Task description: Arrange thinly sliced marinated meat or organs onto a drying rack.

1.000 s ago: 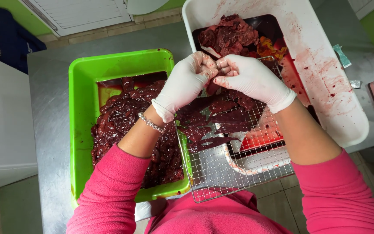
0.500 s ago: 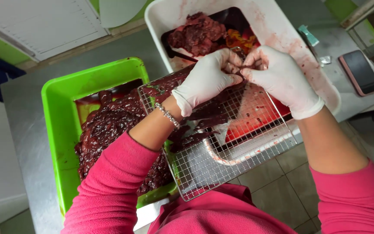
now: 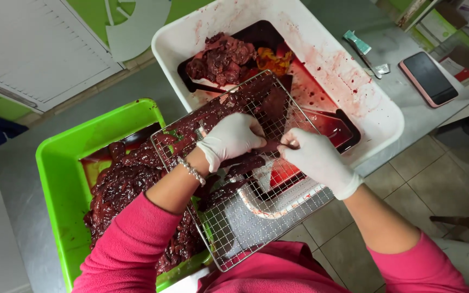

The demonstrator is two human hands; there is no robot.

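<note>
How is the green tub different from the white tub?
The bright green plastic tub is heaped with dark red meat pieces, while the big white plastic tub holds only a small pile at its far end, with red liquid pooled in it. The green tub's walls look clean; the white tub's are smeared red. Both sit on the grey table, and the wire mesh rack lies across both.

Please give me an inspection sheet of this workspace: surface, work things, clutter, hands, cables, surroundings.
Surface: grey metal table, blood smears inside the white tray.
Job's things: wire rack bridging the green tub and white tray; dark red meat strips in the tub and on the rack; meat lump in the tray.
Clutter: phone, small packet.
Hands: left hand and right hand, gloved, pinch a meat strip over the rack.
Cables: nothing seen.
Surroundings: tiled floor, green wall.
</note>
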